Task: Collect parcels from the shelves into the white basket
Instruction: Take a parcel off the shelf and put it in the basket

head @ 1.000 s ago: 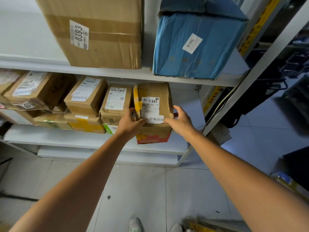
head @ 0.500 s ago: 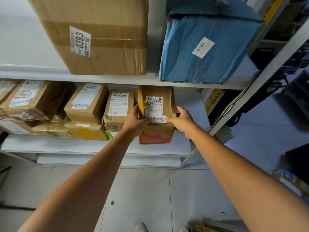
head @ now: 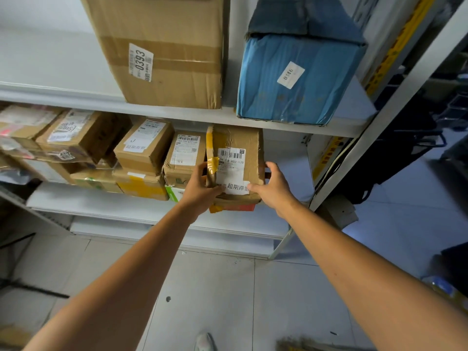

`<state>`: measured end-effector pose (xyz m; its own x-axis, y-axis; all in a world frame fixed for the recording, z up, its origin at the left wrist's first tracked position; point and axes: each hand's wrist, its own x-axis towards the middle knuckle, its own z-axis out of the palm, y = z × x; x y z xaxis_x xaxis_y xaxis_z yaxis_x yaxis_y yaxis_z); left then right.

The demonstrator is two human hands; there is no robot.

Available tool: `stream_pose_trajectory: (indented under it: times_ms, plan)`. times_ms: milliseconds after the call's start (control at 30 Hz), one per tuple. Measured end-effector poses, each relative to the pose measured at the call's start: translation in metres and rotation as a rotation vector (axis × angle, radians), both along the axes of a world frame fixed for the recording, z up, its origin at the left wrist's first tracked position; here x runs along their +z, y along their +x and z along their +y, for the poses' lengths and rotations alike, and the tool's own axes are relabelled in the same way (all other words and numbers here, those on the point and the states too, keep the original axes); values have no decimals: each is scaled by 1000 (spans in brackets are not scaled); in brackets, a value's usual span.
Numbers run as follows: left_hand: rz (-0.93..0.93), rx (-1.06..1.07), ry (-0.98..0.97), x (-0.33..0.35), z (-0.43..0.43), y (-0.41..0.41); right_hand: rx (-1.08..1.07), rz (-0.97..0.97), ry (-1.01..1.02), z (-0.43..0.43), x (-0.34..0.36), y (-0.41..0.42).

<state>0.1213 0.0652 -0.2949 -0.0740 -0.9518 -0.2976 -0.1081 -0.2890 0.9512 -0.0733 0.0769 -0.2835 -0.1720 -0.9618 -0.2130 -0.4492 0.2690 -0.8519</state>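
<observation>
In the head view, a taped brown parcel (head: pixel 236 158) with a barcode label stood at the centre of the frame. It was at the right end of the lower shelf (head: pixel 114 206), on top of a flat red box (head: pixel 240 207). The left hand (head: pixel 201 190) clasped its left edge beside the yellow tape. The right hand (head: pixel 274 188) clasped its right side, fingers curled round the corner, so both grips were closed on it. Whether it had cleared the red box could not be told.

By my reading this pick was only starting, and carrying and dropping were still to come. The white basket was out of frame, so its contents could not be told. Many parcels remained: a neighbouring parcel (head: pixel 184 153) and others at centre left, and a large carton (head: pixel 164 46) and a blue box (head: pixel 298 79) along the top.
</observation>
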Motion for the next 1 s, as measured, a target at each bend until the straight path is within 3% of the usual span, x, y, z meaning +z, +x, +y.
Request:
stream_pose_trajectory:
  times_ms: [233, 467, 1000]
  plan:
    - [86, 66, -64, 24, 63, 5, 41, -3, -58, 41, 13, 1]
    - [45, 167, -33, 27, 118, 42, 171, 11, -88, 72, 17, 42]
    - [-63, 596, -95, 42, 178, 288, 568, 7, -127, 66, 46, 313]
